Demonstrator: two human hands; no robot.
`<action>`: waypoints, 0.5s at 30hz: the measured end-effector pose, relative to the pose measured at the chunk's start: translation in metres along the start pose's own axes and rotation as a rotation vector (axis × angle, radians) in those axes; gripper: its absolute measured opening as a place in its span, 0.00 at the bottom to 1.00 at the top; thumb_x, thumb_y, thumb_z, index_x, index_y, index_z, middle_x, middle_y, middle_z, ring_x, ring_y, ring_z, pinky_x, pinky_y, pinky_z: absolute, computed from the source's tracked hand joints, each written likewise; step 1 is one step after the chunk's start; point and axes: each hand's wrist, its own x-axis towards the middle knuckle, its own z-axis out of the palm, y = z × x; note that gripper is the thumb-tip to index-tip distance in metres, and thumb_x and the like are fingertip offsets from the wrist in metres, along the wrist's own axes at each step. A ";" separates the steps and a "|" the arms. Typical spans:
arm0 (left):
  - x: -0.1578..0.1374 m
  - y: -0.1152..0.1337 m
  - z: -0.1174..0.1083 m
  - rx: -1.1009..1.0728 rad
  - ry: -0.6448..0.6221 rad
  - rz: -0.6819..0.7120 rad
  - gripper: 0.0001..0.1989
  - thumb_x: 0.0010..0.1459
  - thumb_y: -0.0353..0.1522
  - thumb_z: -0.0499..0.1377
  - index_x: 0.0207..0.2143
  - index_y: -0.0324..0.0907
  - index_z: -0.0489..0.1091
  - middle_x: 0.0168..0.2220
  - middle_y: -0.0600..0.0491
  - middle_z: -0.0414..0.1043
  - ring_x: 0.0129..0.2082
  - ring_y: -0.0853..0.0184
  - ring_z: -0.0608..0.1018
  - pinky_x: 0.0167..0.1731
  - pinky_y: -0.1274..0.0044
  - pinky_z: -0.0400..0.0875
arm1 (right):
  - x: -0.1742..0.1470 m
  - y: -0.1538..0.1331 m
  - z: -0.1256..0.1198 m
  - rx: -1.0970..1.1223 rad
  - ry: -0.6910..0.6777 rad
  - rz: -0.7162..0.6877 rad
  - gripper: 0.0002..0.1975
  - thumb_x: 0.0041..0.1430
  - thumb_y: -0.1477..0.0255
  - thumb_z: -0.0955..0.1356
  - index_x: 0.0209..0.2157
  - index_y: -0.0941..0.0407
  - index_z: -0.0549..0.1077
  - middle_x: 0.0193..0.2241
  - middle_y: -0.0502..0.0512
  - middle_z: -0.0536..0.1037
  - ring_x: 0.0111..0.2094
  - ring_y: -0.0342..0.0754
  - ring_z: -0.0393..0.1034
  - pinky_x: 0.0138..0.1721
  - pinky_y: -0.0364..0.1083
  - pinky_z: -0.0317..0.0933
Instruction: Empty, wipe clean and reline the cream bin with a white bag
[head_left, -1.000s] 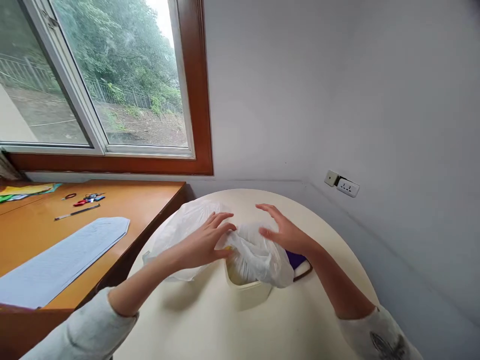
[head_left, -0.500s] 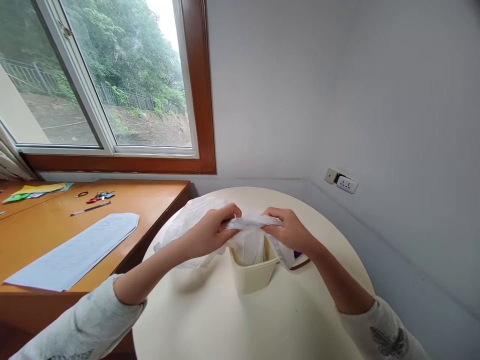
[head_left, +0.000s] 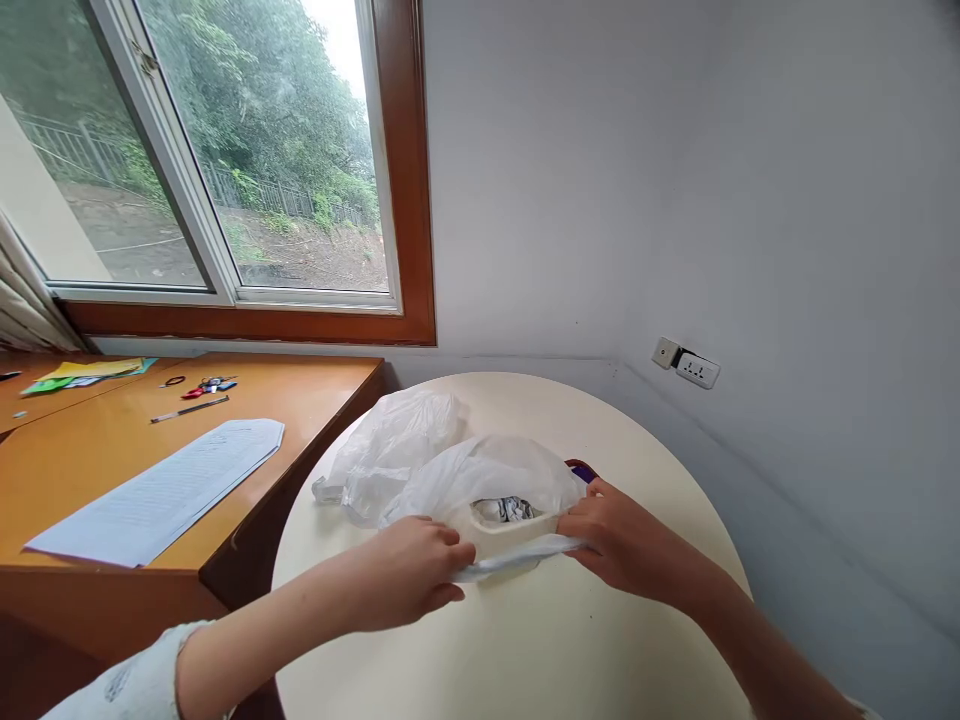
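Observation:
A cream-coloured bin (head_left: pixel 501 541) stands on the round table, with a thin white plastic bag (head_left: pixel 495 468) draped over its rim and back. Crumpled patterned material (head_left: pixel 514 509) shows in the bin's opening. My left hand (head_left: pixel 431 565) pinches the bag's gathered edge at the bin's front left. At the front right, my right hand (head_left: pixel 600 530) grips the same edge, so a strip of plastic stretches between both hands across the front of the bin. A second crumpled white plastic bag (head_left: pixel 397 440) lies behind my left hand.
Behind my right hand sits a dark purple item with a brown edge (head_left: pixel 581 470), mostly hidden. On the wooden desk (head_left: pixel 315 385) at left lie paper sheets (head_left: pixel 172 490), a pen (head_left: pixel 189 410) and keys (head_left: pixel 208 387). A wall with sockets (head_left: pixel 697 369) borders the round table (head_left: pixel 645 640).
Both hands have moved down and towards me, bringing the bag's edge from above the bin to its front. The plastic is now spread over the bin's rim.

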 end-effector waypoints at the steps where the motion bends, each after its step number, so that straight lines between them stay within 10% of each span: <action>1: 0.000 -0.001 0.006 0.003 -0.001 -0.001 0.05 0.56 0.32 0.52 0.33 0.43 0.67 0.29 0.51 0.72 0.28 0.62 0.74 0.29 0.74 0.62 | 0.000 0.002 0.004 -0.028 0.003 0.022 0.11 0.52 0.82 0.59 0.23 0.55 0.67 0.20 0.47 0.70 0.21 0.41 0.54 0.34 0.45 0.51; 7: -0.001 -0.017 0.023 -0.169 0.015 -0.094 0.07 0.56 0.33 0.51 0.33 0.43 0.68 0.33 0.50 0.72 0.34 0.61 0.74 0.37 0.71 0.63 | -0.003 0.013 0.016 -0.004 0.039 0.168 0.15 0.51 0.83 0.58 0.33 0.54 0.72 0.28 0.52 0.75 0.30 0.46 0.65 0.39 0.47 0.53; 15: 0.001 -0.032 0.019 -0.862 0.274 -0.413 0.15 0.59 0.44 0.47 0.43 0.45 0.60 0.47 0.47 0.65 0.49 0.61 0.69 0.44 0.70 0.66 | -0.008 0.020 0.018 0.563 0.084 0.379 0.14 0.59 0.73 0.55 0.39 0.53 0.69 0.34 0.55 0.74 0.33 0.48 0.67 0.33 0.44 0.57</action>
